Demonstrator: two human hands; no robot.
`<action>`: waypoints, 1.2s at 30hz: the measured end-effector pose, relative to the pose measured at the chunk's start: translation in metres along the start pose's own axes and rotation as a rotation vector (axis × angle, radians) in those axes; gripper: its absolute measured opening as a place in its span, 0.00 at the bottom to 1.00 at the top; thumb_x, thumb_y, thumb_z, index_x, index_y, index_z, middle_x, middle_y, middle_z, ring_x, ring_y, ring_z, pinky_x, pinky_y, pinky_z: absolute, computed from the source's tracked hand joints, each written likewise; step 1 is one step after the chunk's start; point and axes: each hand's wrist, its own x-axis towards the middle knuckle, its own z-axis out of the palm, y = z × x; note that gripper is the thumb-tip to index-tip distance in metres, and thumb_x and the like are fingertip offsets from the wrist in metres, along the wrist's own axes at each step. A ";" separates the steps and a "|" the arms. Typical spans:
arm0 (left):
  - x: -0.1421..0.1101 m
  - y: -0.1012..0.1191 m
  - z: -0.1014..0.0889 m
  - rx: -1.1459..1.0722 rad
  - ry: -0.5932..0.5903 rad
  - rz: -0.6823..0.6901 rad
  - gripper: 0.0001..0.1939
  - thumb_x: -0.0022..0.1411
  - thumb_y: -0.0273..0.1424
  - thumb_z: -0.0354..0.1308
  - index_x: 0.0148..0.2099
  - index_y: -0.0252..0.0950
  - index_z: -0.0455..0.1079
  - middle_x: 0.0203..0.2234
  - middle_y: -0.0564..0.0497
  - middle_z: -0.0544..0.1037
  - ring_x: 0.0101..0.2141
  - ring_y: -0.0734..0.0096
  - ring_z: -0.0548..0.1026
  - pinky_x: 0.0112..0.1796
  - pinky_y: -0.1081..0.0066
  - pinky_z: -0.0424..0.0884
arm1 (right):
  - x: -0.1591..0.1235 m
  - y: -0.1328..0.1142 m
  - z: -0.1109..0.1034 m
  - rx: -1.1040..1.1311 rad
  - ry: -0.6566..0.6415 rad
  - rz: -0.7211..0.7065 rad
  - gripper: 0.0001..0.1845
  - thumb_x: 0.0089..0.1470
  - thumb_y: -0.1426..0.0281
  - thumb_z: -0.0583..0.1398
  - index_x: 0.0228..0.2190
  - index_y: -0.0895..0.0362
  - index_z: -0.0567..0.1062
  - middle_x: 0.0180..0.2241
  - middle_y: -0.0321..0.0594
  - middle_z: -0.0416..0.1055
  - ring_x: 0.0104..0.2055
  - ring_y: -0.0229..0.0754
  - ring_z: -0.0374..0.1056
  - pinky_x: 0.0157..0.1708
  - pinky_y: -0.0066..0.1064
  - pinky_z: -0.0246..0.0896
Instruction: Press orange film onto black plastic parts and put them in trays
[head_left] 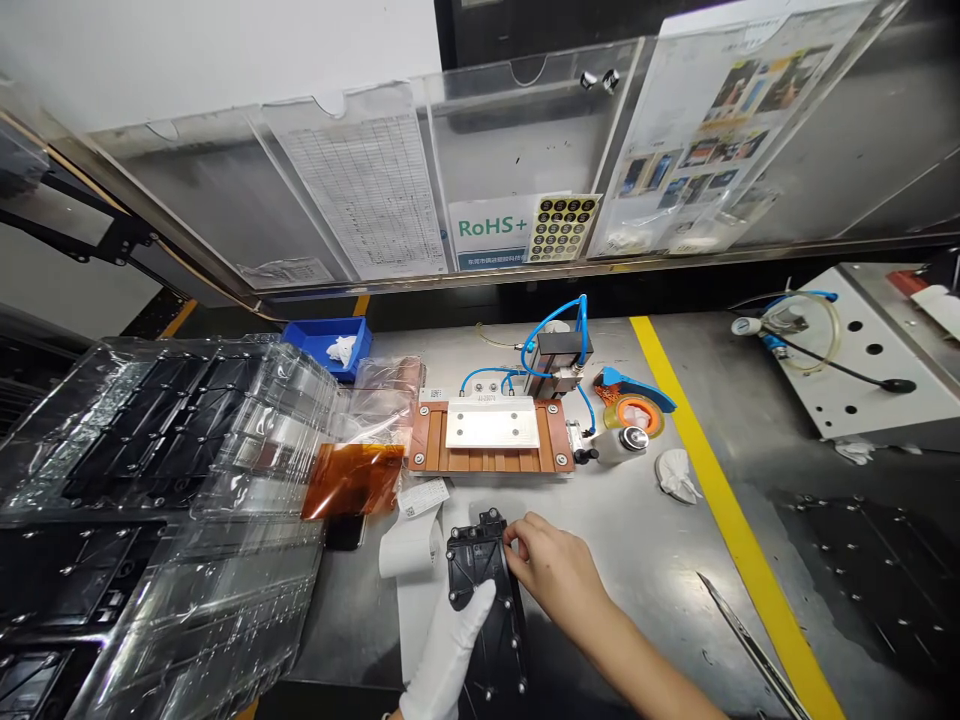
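Note:
A black plastic panel point(487, 620), with ribs and small metal inserts along its edges, is held tilted above the near bench. My left hand point(448, 640), in a white glove, grips it from the left with the thumb lying across its face. Bare, my right hand point(551, 565) has its thumb and forefinger pinched together at the panel's upper right edge. Whatever may lie between those fingertips is hidden. Just beyond the panel stands a brown fixture point(435, 460) topped by a white plate point(491, 428). Left of the panel lies a white label roll point(409, 545).
Clear trays point(247, 560) with black panels are stacked at left, near orange film point(352, 480) and a blue bin point(300, 345). Tweezers point(742, 640), a tape roll point(637, 415), a metal-topped bottle point(626, 442) and a white cloth point(676, 475) lie right. More black panels point(877, 570) sit far right.

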 end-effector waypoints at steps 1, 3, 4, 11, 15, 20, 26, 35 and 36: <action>0.001 -0.002 -0.001 0.002 -0.009 0.012 0.33 0.58 0.45 0.64 0.60 0.34 0.67 0.59 0.39 0.72 0.61 0.51 0.65 0.66 0.53 0.52 | 0.001 0.000 0.001 0.005 0.002 0.009 0.08 0.55 0.77 0.60 0.32 0.52 0.77 0.28 0.33 0.76 0.26 0.41 0.74 0.22 0.30 0.58; 0.004 -0.008 -0.003 0.014 -0.020 0.043 0.32 0.59 0.45 0.62 0.61 0.34 0.67 0.59 0.39 0.72 0.62 0.51 0.65 0.66 0.54 0.52 | 0.002 0.000 0.003 0.013 0.010 0.016 0.07 0.54 0.77 0.60 0.32 0.52 0.76 0.28 0.33 0.76 0.26 0.41 0.74 0.22 0.30 0.58; 0.005 -0.012 -0.004 0.020 -0.016 0.053 0.32 0.58 0.45 0.63 0.61 0.34 0.67 0.59 0.39 0.71 0.62 0.51 0.65 0.65 0.54 0.53 | 0.003 -0.001 0.004 0.015 0.016 0.015 0.07 0.53 0.77 0.60 0.31 0.52 0.76 0.28 0.33 0.76 0.25 0.41 0.74 0.21 0.29 0.57; 0.007 -0.014 -0.008 0.016 -0.002 0.041 0.35 0.54 0.49 0.65 0.58 0.33 0.69 0.58 0.38 0.72 0.61 0.49 0.66 0.65 0.54 0.55 | -0.008 0.001 0.013 0.009 0.133 -0.075 0.10 0.53 0.79 0.60 0.33 0.52 0.74 0.29 0.32 0.74 0.23 0.38 0.70 0.23 0.30 0.56; 0.001 -0.007 -0.005 -0.030 -0.010 0.030 0.32 0.58 0.46 0.63 0.60 0.36 0.68 0.59 0.41 0.72 0.60 0.51 0.67 0.64 0.53 0.57 | -0.018 0.005 0.015 -0.010 0.254 -0.151 0.09 0.60 0.74 0.58 0.40 0.51 0.74 0.32 0.34 0.73 0.24 0.39 0.67 0.27 0.32 0.54; 0.006 -0.014 -0.004 0.030 0.010 0.051 0.30 0.54 0.48 0.65 0.52 0.34 0.73 0.53 0.39 0.77 0.57 0.47 0.71 0.63 0.51 0.58 | -0.019 0.006 0.020 -0.026 0.312 -0.191 0.11 0.59 0.78 0.53 0.30 0.53 0.71 0.25 0.33 0.69 0.26 0.40 0.67 0.28 0.33 0.53; 0.006 -0.024 -0.009 -0.004 0.023 0.006 0.35 0.54 0.48 0.66 0.59 0.35 0.69 0.57 0.39 0.74 0.60 0.48 0.67 0.64 0.52 0.56 | -0.010 0.002 0.026 -0.131 0.293 -0.188 0.14 0.57 0.84 0.50 0.31 0.54 0.69 0.26 0.37 0.72 0.25 0.44 0.68 0.28 0.35 0.53; -0.006 -0.005 -0.002 -0.093 -0.082 -0.097 0.33 0.59 0.45 0.64 0.62 0.37 0.66 0.62 0.43 0.69 0.65 0.54 0.60 0.66 0.57 0.53 | -0.024 -0.001 0.035 -0.180 0.241 -0.199 0.21 0.45 0.92 0.49 0.29 0.55 0.68 0.24 0.38 0.70 0.24 0.45 0.65 0.27 0.35 0.53; -0.005 -0.006 -0.002 -0.106 -0.081 -0.109 0.32 0.59 0.44 0.64 0.63 0.38 0.65 0.63 0.44 0.67 0.65 0.55 0.59 0.66 0.58 0.53 | -0.024 -0.001 0.037 -0.170 0.239 -0.202 0.21 0.45 0.92 0.49 0.28 0.54 0.68 0.23 0.37 0.70 0.24 0.44 0.65 0.27 0.34 0.53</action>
